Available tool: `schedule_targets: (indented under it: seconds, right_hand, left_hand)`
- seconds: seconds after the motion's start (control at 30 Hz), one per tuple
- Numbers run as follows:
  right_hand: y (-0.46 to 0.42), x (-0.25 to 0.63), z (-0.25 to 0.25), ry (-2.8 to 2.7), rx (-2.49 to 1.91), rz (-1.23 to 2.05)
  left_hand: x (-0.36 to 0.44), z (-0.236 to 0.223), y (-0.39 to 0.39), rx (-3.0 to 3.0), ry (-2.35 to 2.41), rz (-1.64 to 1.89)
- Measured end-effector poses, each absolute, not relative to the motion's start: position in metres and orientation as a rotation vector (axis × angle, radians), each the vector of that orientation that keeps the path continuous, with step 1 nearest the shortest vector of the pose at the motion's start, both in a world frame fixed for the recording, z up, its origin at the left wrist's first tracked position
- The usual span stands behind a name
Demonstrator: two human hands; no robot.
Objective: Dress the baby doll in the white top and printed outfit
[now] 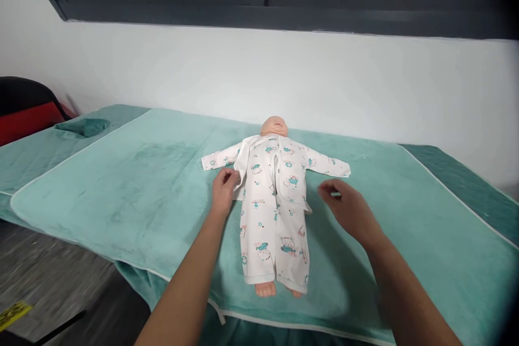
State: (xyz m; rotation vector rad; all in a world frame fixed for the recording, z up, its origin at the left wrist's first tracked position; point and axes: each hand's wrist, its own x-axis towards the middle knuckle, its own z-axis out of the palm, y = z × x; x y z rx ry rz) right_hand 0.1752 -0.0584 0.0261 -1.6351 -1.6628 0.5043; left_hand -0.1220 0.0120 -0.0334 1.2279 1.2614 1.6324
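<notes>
A baby doll (pixel 274 125) lies on its back with its arms spread and its bare feet toward me. It wears a white printed baby shirt (pixel 292 173) and matching printed trousers (pixel 259 238). The shirt's front is parted, with one panel lying over the doll's body on the right. At the shirt's left edge, my left hand (pixel 224 189) is closed, pinching the loose front panel between thumb and fingers. Off to the right of the shirt, my right hand (pixel 351 208) hovers over the bed, fingers loosely curved and slightly blurred. Nothing shows in its grip.
A green plush cover (pixel 141 200) with white piping spreads under the doll, a face hole (pixel 83 127) at its far left. Behind it rises a white wall (pixel 243 75) below a dark-framed window (pixel 259 8). A red and black chair (pixel 30 111) stands at left.
</notes>
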Motion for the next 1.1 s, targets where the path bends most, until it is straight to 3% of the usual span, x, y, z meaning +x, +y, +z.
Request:
schedule_targets:
  seconds: [0.1, 0.27, 0.7, 0.83, 1.1]
  right_hand:
    - [-0.033, 0.156, 0.025, -1.415, -1.398, 0.546]
    - [-0.008, 0.116, 0.006, -1.455, -1.321, 0.73]
    - [-0.059, 0.116, -0.013, -1.291, -1.276, 1.035]
    - [-0.045, 0.13, -0.011, -1.17, -1.471, 0.849]
    - [0.046, 0.175, -0.002, -1.621, -1.665, 0.012]
  left_hand:
    - [-0.121, -0.035, 0.015, 1.184, 1.158, 1.643]
    - [-0.12, -0.035, 0.016, 1.193, 1.129, 1.599]
    - [-0.12, -0.037, 0.016, 1.306, 1.24, 1.495]
    - [-0.121, -0.036, 0.015, 1.312, 1.302, 1.469]
    - [-0.121, -0.036, 0.014, 1.248, 1.333, 1.507]
